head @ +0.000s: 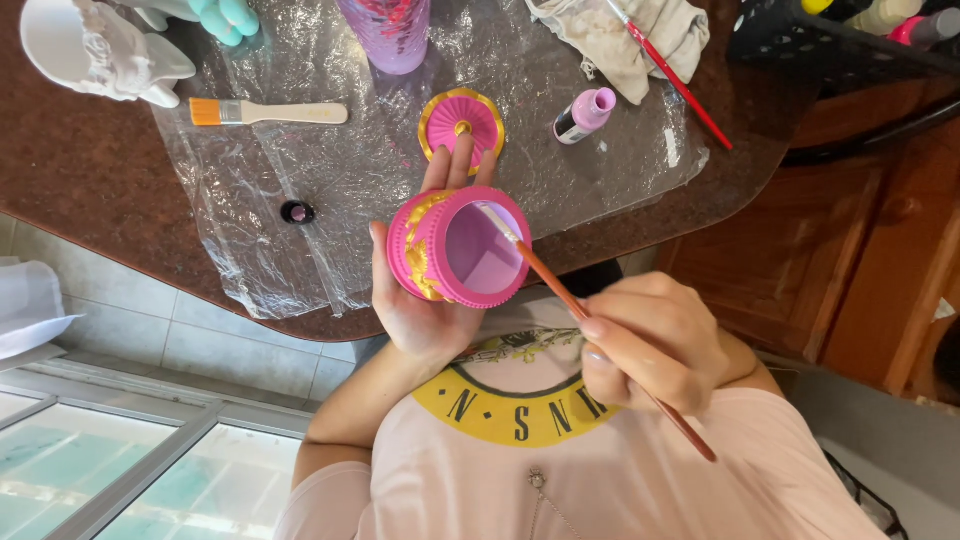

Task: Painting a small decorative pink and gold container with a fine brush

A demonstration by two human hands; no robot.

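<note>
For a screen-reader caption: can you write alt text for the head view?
The left hand cradles a round pink pot with gold trim, while the right hand holds a thin brush with its tip inside the lilac interior. Its pink lid lies on clear plastic sheeting on the brown table.

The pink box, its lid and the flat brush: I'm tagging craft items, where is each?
pink box (425,245), head view, on its outer side wall.
lid (461,120), head view, near its gold knob.
flat brush (290,113), head view, on its wooden handle.

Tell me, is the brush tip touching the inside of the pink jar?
Touching: the head view shows the thin brush bristles pressed on the pink jar lilac inner wall.
</note>
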